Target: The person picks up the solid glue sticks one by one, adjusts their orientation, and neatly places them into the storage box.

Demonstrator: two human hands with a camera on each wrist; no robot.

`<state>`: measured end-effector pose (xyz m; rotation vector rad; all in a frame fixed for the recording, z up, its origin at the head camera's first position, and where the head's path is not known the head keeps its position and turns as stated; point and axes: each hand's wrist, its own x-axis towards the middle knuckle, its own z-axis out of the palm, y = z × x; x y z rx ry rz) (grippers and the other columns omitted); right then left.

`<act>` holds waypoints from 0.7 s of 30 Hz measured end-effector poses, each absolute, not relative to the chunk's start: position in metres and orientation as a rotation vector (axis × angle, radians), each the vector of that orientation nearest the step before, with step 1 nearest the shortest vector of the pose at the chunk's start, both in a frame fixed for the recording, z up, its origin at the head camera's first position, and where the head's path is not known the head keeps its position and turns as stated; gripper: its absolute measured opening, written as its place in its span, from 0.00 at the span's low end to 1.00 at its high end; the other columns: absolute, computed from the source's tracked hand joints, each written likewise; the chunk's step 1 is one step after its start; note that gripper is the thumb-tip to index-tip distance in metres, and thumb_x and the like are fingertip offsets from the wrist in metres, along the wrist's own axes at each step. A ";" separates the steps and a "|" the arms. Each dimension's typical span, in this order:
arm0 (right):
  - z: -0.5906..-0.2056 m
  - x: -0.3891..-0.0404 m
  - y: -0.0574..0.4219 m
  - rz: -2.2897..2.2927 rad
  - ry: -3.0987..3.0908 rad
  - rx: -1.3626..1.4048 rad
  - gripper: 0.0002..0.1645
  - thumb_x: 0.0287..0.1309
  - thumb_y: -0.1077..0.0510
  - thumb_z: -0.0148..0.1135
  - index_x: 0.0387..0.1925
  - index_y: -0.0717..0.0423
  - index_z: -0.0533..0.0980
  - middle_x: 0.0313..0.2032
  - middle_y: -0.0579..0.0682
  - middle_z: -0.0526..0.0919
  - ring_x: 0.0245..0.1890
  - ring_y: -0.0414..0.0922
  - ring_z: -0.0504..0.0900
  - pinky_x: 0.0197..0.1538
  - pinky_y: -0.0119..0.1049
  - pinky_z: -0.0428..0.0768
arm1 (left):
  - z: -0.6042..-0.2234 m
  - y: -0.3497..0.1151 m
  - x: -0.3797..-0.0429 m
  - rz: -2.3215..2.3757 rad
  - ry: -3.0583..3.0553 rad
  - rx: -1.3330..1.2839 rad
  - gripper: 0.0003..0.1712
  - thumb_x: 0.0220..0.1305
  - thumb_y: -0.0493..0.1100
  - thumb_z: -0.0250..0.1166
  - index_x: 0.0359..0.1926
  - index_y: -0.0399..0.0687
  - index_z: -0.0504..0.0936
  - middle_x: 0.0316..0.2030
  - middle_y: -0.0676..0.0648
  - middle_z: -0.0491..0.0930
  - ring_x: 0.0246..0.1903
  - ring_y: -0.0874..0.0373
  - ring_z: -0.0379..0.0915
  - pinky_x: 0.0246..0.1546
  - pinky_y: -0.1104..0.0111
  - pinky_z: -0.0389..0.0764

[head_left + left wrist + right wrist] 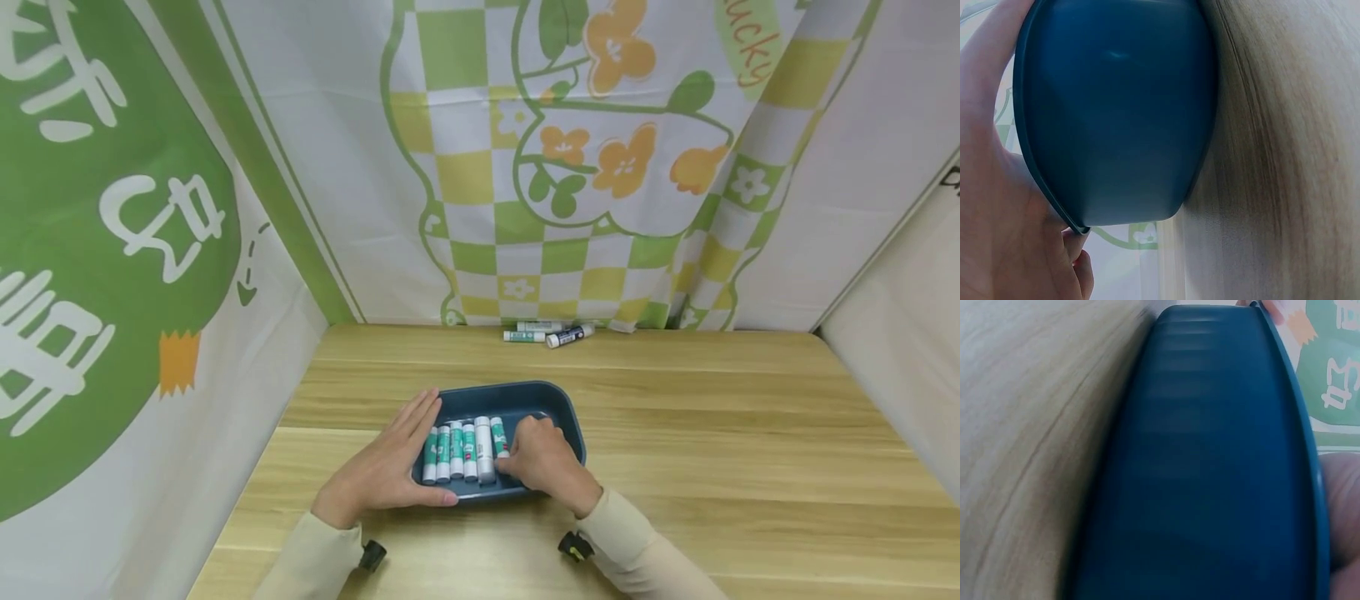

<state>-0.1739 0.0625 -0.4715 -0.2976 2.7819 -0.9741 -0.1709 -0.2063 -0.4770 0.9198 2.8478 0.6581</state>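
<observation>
A dark blue tray (491, 390) sits on the table, holding a row of glue sticks (457, 450) with green and white labels. One stick, mostly white (483, 450), is in the row. The left hand (390, 462) lies across the tray's left end, fingers extended along the rim and thumb at the front edge. Inside the tray's right part, the right hand (543, 458) has curled fingers and its thumb against the rightmost glue stick (498, 433), whose lower end is partly hidden. The left wrist view shows the tray's outer wall (1116, 119) beside the palm; the right wrist view shows its long side (1204, 462).
At the table's back edge, by the patterned curtain (555, 258), lie a green-labelled glue stick (524, 337), a dark-labelled one (570, 336) and a pale one (540, 326). The wooden table (712, 433) extends on both sides of the tray, with fabric walls around.
</observation>
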 end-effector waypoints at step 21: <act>-0.445 -0.192 0.095 -1.041 2.756 -0.570 0.03 0.60 0.62 0.76 0.33 0.60 0.89 0.29 0.48 0.90 0.25 0.37 0.83 0.30 0.31 0.84 | -0.477 -0.206 -0.171 0.639 2.847 0.917 0.78 0.53 0.80 0.70 0.85 0.39 0.42 0.86 0.44 0.33 0.86 0.41 0.32 0.81 0.42 0.56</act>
